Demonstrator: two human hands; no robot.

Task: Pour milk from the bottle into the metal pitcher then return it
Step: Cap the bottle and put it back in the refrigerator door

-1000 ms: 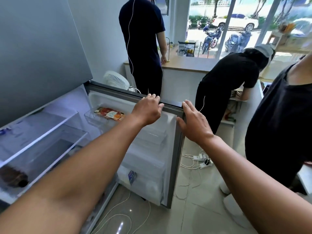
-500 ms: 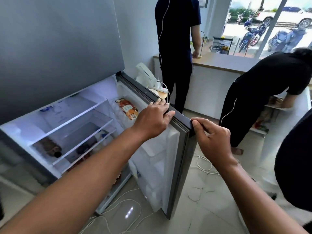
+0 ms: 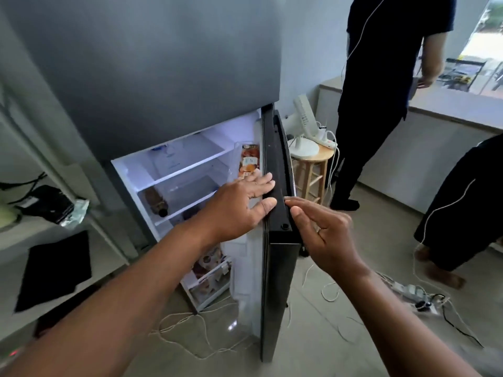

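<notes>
1. The left hand (image 3: pixel 242 205) lay flat and released, fingers spread against the inner top edge of the fridge door (image 3: pixel 277 281), grasping nothing.
2. The right hand (image 3: pixel 324 235) hovered at three o'clock of the door's top edge, fingers loosely extended and released, fingertips just beside the edge.
3. The door stood open, edge-on to the camera.
4. At ten o'clock from the left hand, a dark bottle (image 3: pixel 156 202) lay on its side on a glass shelf (image 3: pixel 187 170); whether it held milk could not be told.
5. An orange carton (image 3: pixel 249 161) stood in the door rack at twelve o'clock.
6. White cables (image 3: pixel 190 338) trailed over the floor below.
</notes>
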